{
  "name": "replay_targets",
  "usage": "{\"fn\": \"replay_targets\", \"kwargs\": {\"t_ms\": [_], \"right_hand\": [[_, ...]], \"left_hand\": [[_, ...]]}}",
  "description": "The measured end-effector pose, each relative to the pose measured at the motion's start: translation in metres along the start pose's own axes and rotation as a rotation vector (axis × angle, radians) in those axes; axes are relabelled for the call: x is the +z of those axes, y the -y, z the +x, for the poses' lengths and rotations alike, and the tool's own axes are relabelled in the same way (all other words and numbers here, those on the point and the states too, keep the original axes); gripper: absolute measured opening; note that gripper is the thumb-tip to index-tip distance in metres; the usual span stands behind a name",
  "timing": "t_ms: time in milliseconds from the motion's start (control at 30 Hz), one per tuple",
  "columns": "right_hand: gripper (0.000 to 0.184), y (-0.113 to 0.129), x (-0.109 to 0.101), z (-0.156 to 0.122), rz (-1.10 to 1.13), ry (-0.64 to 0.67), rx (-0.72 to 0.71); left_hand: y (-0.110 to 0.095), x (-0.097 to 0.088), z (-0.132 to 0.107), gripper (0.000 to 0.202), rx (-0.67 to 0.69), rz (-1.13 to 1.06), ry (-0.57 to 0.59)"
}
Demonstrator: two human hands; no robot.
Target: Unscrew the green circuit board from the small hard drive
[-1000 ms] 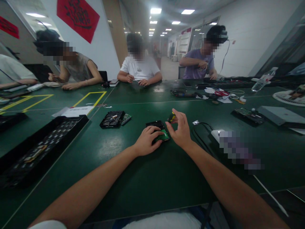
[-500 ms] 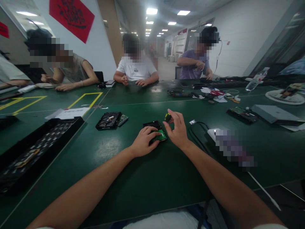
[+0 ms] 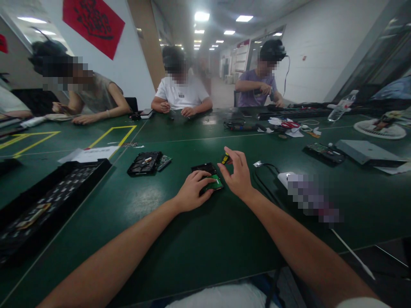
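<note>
At the near edge of a green table (image 3: 192, 256), pins down a drive (image 3: 204, 167) with the left hand (image 3: 192, 192), open, palm low, fingers bent over the green board (image 3: 217, 184) on the drive's near side. Pinches a screwdriver (image 3: 224, 159) by its yellow-and-black handle between thumb and fingertips of the right hand (image 3: 238, 177), just above the drive's far right corner; cannot tell tip contact. Just right of that hand, shows a black cable (image 3: 261, 177) looping towards a white block (image 3: 284, 176). To the left, takes in a long black tray (image 3: 48, 201) with rows of small parts. Beyond the tray, finds a second drive (image 3: 144, 163) with a loose board (image 3: 165, 161) touching its right side, and a white sheet (image 3: 93, 153) beside yellow tape lines. Farther right, catches a grey box (image 3: 366, 152) and a clear bottle (image 3: 342, 110). Along the far side, seats three people, hands on or above the table, one in a white shirt (image 3: 181, 94), one in a purple shirt (image 3: 253, 87).
</note>
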State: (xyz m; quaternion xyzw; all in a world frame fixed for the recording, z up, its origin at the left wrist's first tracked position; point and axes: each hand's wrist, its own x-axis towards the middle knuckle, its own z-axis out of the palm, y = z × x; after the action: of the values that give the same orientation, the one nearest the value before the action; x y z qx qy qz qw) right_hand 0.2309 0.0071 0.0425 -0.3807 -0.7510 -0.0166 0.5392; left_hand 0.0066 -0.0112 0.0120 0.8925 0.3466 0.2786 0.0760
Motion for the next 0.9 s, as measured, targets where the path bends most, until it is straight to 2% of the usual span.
{"fn": "replay_targets", "kwargs": {"t_ms": [267, 633, 900], "right_hand": [[0.067, 0.0019, -0.0002, -0.0023, 0.037, 0.062, -0.006], [0.065, 0.0013, -0.0006, -0.0001, -0.014, 0.028, -0.005], [0.065, -0.0007, 0.0019, -0.0042, 0.105, 0.046, 0.032]], "left_hand": [[0.0007, 0.0018, -0.0003, 0.038, 0.002, 0.005, -0.010], [-0.0010, -0.0012, -0.0002, 0.038, -0.006, -0.002, 0.001], [-0.0012, -0.0014, 0.0002, 0.038, 0.004, -0.004, -0.005]]}}
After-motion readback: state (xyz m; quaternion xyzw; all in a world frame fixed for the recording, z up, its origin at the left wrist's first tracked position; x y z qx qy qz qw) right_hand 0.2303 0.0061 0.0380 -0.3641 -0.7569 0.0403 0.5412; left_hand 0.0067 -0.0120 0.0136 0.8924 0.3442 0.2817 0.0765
